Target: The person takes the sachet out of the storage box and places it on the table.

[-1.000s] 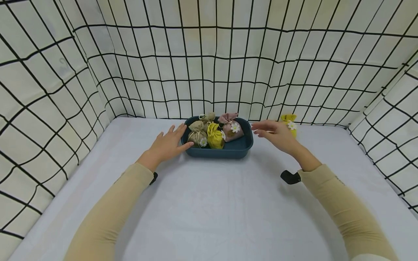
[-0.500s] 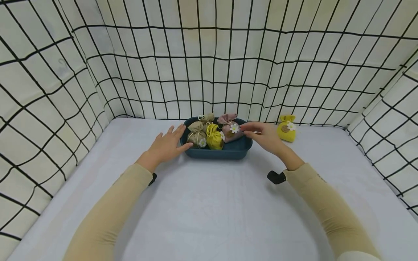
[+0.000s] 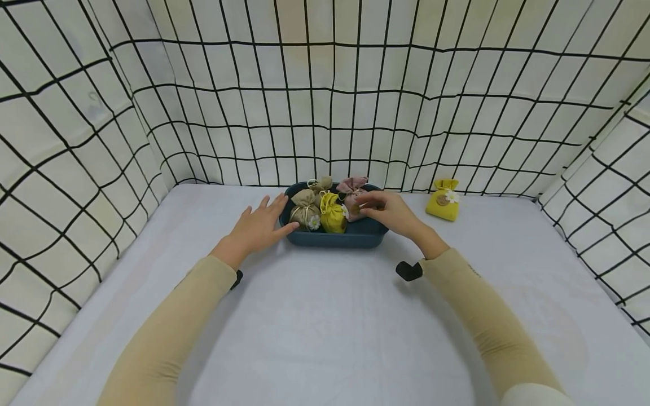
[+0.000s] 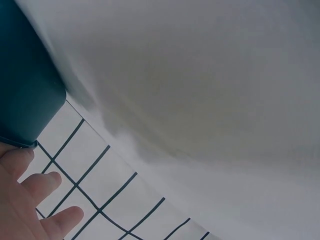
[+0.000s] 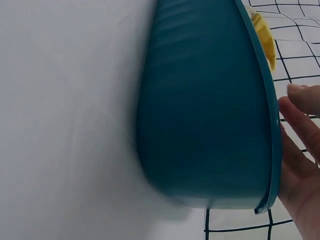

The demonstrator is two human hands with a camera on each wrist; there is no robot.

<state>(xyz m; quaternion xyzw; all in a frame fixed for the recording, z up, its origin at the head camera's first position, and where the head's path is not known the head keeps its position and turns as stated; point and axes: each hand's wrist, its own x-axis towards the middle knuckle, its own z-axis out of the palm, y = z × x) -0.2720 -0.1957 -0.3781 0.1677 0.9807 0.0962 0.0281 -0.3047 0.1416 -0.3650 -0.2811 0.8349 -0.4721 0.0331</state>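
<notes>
A dark blue tub stands at the back of the white table, holding small drawstring pouches: two beige ones, the front beige pouch and the rear beige pouch, a yellow pouch and a pink pouch. My left hand rests at the tub's left rim with its fingers spread. Over the tub's right end, my right hand reaches in, its bent fingertips at the pink pouch and covering part of it. Thumb and forefinger stand apart in the head view. No pouch shows in the right wrist view between the fingers.
Another yellow pouch with a white flower sits on the table, right of the tub. Behind the table rises a black grid over white sheeting, and similar grids run along both sides.
My right hand has moved left, from beside the right-hand yellow pouch, over the tub's right rim to the pink pouch. My left hand and the pouches have stayed in place.
</notes>
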